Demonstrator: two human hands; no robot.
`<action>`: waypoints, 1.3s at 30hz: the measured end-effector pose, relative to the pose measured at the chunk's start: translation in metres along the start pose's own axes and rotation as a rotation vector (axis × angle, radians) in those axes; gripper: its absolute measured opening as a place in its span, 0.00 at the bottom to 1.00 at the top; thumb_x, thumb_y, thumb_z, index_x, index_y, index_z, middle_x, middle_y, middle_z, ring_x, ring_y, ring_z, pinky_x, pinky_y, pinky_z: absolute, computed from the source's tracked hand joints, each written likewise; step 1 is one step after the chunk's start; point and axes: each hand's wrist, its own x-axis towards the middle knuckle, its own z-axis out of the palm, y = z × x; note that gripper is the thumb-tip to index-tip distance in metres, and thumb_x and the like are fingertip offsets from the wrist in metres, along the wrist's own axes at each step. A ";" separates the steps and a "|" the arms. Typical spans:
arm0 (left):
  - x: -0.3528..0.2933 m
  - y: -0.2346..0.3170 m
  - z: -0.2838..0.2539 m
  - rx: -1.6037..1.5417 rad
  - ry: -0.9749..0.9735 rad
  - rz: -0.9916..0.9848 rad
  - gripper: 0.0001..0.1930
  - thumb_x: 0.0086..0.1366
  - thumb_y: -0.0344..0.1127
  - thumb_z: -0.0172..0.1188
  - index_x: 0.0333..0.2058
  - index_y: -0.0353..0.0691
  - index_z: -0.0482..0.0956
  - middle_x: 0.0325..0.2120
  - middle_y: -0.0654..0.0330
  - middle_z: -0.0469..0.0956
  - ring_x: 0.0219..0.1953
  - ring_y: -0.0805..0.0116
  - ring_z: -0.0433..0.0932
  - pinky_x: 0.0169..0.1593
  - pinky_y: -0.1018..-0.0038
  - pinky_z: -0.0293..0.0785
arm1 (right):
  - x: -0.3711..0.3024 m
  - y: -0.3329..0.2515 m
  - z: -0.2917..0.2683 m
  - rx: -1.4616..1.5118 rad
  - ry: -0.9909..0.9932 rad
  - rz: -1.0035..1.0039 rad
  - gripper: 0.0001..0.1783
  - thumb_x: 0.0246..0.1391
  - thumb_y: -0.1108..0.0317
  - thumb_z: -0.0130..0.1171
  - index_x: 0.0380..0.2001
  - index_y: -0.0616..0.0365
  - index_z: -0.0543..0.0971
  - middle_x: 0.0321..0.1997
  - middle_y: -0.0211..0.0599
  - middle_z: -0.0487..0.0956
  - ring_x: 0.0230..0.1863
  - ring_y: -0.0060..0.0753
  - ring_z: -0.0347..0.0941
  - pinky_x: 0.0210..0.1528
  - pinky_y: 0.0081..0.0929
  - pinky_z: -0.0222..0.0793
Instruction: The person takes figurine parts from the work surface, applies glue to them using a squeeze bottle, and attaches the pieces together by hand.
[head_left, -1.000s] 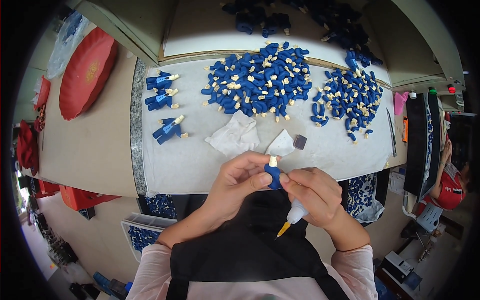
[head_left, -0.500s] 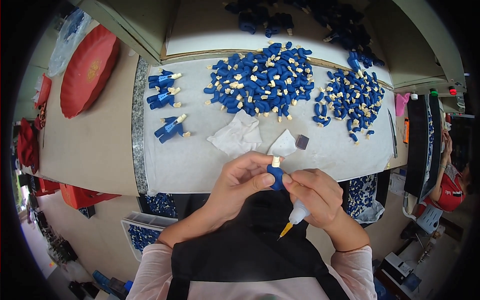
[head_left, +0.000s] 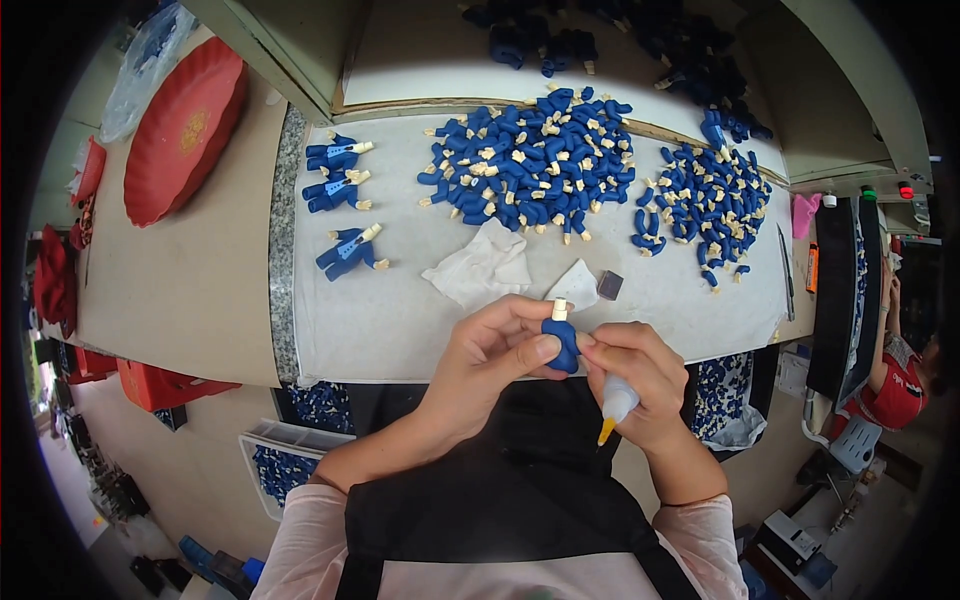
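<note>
Upright between my hands is a small blue doll figurine body (head_left: pixel 562 340) with a cream neck peg. My left hand (head_left: pixel 478 358) grips it between thumb and fingers from the left. My right hand (head_left: pixel 645 375) presses thumb and index fingertip against its right side. Tucked in that same hand is a translucent needle-tip squeeze bottle (head_left: pixel 620 400), its yellow tip pointing down toward the black apron. Whether the right fingertips pinch a smaller part cannot be made out. Beyond my hands lie a crumpled white cloth (head_left: pixel 482 265), a folded white piece (head_left: pixel 574 284) and a small dark block (head_left: pixel 609 285).
Large (head_left: pixel 530 160) and smaller (head_left: pixel 705 210) piles of blue arm pieces with cream hands cover the far table. Three figurine bodies with arms (head_left: pixel 347 252) lie at left. A red scalloped tray (head_left: pixel 160 150) is further left. A crate (head_left: pixel 262 445) stands below; a co-worker (head_left: pixel 890 375) is far right.
The figurine body and both hands have shifted slightly right in the picture. The bottle in my right hand has swung from slanting down-left to pointing more steeply down.
</note>
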 end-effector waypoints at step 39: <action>-0.002 -0.006 -0.004 -0.247 -0.261 -0.012 0.20 0.58 0.35 0.50 0.49 0.36 0.61 0.39 0.57 0.70 0.42 0.72 0.70 0.45 0.77 0.66 | 0.000 -0.012 0.005 0.698 0.148 0.643 0.11 0.36 0.80 0.59 0.25 0.59 0.69 0.34 0.36 0.69 0.35 0.23 0.66 0.38 0.18 0.61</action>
